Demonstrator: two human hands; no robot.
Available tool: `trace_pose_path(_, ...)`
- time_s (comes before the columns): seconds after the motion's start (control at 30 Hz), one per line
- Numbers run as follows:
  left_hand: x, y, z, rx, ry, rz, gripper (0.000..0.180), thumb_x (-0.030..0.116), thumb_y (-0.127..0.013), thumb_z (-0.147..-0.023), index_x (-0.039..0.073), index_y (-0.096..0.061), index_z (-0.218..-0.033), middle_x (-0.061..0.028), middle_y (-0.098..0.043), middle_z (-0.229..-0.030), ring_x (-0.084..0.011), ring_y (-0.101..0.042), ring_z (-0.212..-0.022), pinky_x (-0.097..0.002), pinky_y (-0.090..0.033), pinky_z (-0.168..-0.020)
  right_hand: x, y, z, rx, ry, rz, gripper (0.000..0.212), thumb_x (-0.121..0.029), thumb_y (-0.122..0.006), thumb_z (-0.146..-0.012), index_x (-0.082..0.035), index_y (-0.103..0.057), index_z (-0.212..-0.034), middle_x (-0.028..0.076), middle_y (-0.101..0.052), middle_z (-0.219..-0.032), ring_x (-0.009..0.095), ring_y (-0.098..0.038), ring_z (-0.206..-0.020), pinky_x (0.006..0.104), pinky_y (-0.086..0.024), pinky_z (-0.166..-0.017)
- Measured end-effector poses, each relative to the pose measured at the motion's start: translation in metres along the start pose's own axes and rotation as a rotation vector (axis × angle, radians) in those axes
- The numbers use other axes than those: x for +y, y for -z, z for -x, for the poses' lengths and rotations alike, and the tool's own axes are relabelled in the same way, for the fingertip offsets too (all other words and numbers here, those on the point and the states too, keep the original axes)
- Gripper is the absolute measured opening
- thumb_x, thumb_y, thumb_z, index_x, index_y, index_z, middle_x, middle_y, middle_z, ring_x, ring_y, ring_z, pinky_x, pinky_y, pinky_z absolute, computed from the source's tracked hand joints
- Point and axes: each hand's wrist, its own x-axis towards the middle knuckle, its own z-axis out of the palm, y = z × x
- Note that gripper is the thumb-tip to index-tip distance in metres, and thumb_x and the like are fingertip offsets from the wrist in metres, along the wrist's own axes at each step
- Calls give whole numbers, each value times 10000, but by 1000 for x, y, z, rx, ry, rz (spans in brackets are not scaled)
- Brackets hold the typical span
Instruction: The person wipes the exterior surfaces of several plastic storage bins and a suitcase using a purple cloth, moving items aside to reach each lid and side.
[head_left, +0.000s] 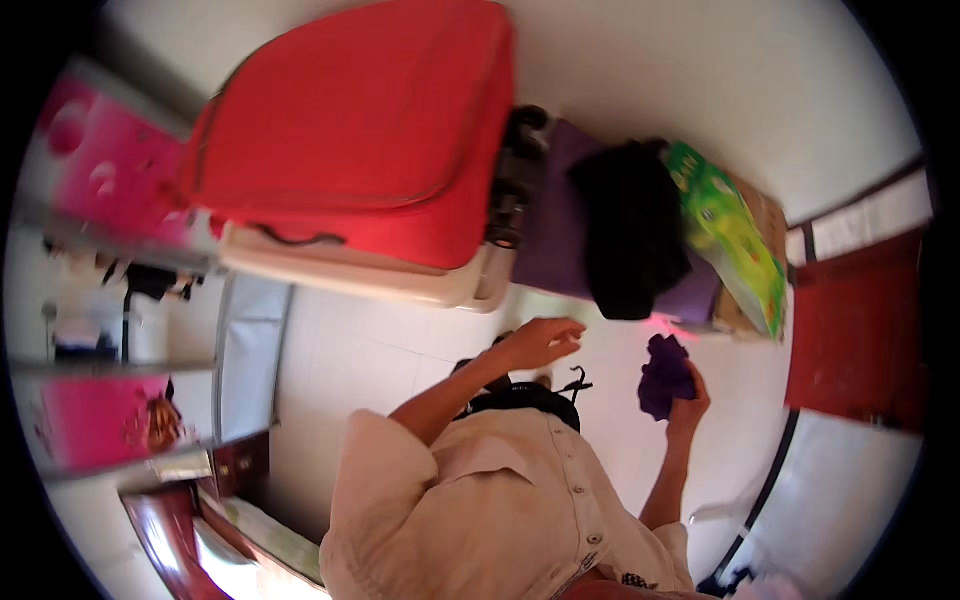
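Note:
Bunched purple cloth [664, 376] is gripped in my right hand [690, 402], held out to the right above the pale floor. My left hand [545, 345] is raised in front of my body with its fingers loosely apart, and nothing shows in it. Just below it, by my waist, is something black [525, 398] whose kind I cannot make out. A black hook [578, 382], like that of a clothes hanger, sticks up beside it. Ahead, dark black cloth [630, 230] is draped over a purple box-like thing [548, 225].
A red suitcase [360, 130] lies on a cream case [350, 268] ahead to the left. A green and yellow package [728, 235] leans by a cardboard box [765, 215]. Dark red furniture [855, 330] stands right. Shelves with pink panels [105, 420] line the left.

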Motion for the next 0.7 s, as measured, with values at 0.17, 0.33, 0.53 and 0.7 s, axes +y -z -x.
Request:
trace_pose_path(0.17,-43,5,117,512,223,171,326,145,-610,-931,20,-581,-1231,-114,-686,-1034,-170,-657,-960,-297,-518,-859,-83,-63,-63,-240,208,-153,359,-20,-595,-901,17,-590,-1258,97,-633,-1174,173,-616,-1040,297,-475,-944)
trace_pose_path(0.33,-56,2,188,880,281,222,318,118,-617,-926,16,-578,-1225,-119,-687,-1065,-182,-665,-974,-300,-526,-858,-142,-140,-44,-456,186,-460,363,-61,-590,-913,44,-571,-1260,133,-617,-1206,213,-620,-1073,334,-504,-958)
trace_pose_path(0.53,-93,23,305,1106,346,182,329,97,-622,-913,20,-576,-1230,-145,-680,-1105,-200,-667,-1007,-317,-534,-846,-287,-211,-11,-271,781,-451,429,-69,-520,-909,24,-509,-1327,179,-568,-1286,274,-603,-1129,388,-496,-982)
trace_pose_path(0.7,-144,33,407,1279,441,204,308,81,-591,-932,4,-575,-1230,-157,-677,-1107,-207,-666,-997,-318,-528,-844,-358,-313,-22,-98,1295,184,462,2,-509,-857,-14,-527,-1319,169,-591,-1285,333,-597,-1152,401,-449,-1013)
